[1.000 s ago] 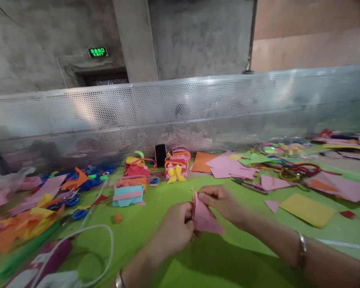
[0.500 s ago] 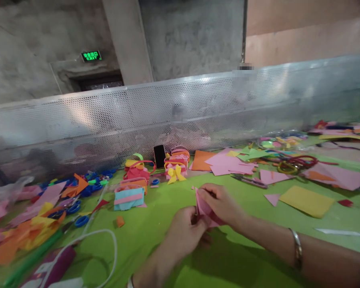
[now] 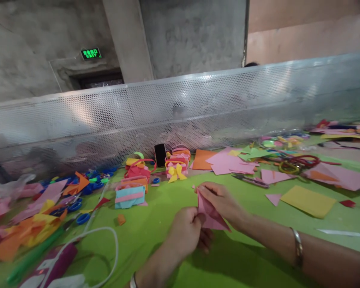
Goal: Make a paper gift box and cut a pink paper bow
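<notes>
A folded sheet of pink paper (image 3: 211, 216) is held up between my hands over the green tabletop (image 3: 156, 244). My left hand (image 3: 184, 230) pinches its lower left side, thumb on the near face. At the top edge my right hand (image 3: 217, 198) grips it, its fingers bent behind the sheet. A pointed corner of the paper hangs toward the lower right. Just beyond my right hand lies a tiny pink scrap (image 3: 193, 187).
Small paper bags (image 3: 177, 172), a blue folded piece (image 3: 130, 197) and a phone (image 3: 160, 155) stand ahead. Scissors (image 3: 250, 181), a yellow sheet (image 3: 308, 201) and pink sheets lie right. At left are paper scraps (image 3: 33, 232) and a purple glue gun (image 3: 58, 264). A perforated metal panel (image 3: 138, 108) runs behind.
The pink paper has turned so that more of its broad face shows, its corner now pointing down right. My left fingers have shifted slightly lower; both hands keep hold.
</notes>
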Demonstrator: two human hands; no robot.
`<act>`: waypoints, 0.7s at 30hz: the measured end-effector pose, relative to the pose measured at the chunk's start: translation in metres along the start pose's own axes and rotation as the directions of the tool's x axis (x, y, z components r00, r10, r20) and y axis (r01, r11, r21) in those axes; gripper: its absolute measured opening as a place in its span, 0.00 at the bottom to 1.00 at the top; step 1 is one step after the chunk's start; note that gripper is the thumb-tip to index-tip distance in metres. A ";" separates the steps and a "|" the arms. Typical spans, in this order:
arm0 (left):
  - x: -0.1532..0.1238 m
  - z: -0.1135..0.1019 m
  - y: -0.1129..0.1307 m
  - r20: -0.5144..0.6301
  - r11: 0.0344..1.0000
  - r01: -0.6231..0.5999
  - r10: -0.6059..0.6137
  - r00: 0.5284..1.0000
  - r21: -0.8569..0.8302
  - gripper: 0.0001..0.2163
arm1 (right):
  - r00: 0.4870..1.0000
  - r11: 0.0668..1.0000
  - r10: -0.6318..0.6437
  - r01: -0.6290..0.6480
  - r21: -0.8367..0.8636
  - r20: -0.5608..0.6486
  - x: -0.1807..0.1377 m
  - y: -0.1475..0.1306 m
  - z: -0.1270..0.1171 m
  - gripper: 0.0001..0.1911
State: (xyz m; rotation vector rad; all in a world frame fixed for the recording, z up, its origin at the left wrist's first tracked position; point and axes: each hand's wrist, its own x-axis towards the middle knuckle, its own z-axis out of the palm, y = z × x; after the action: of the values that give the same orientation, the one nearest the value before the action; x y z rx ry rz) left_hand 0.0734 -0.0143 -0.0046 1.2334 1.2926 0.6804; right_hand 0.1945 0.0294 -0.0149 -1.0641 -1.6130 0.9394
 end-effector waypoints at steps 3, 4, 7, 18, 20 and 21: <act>0.000 -0.001 -0.004 0.037 0.998 -0.028 0.027 0.999 0.049 0.09 | 1.000 1.000 0.028 -0.028 0.010 0.012 -0.001 0.001 -0.001 0.14; 0.001 -0.002 -0.005 0.049 0.997 -0.047 0.044 0.998 0.067 0.09 | 0.999 0.999 0.036 -0.036 0.013 0.005 -0.001 0.001 0.000 0.14; 0.001 -0.002 -0.008 0.078 0.988 -0.106 0.098 0.992 0.111 0.07 | 0.999 1.000 0.030 -0.030 -0.001 -0.024 -0.002 0.004 0.001 0.15; 0.001 0.002 -0.007 0.068 0.993 -0.081 0.075 0.995 0.091 0.09 | 0.998 0.999 0.036 -0.037 -0.006 -0.049 -0.002 0.010 0.002 0.15; 0.000 0.003 -0.006 0.082 0.997 -0.059 0.055 0.995 0.045 0.09 | 0.997 0.999 0.047 -0.046 0.012 -0.060 -0.003 0.008 0.001 0.15; 0.000 0.003 -0.005 0.093 0.999 -0.042 0.040 0.995 0.017 0.09 | 0.996 0.998 0.056 -0.054 0.025 -0.071 -0.004 0.007 0.001 0.16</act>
State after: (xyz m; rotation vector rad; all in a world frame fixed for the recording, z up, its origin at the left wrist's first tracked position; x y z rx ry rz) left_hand 0.0751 -0.0169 -0.0098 1.2955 1.2023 0.6341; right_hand 0.1961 0.0278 -0.0225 -1.1192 -1.5180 0.9435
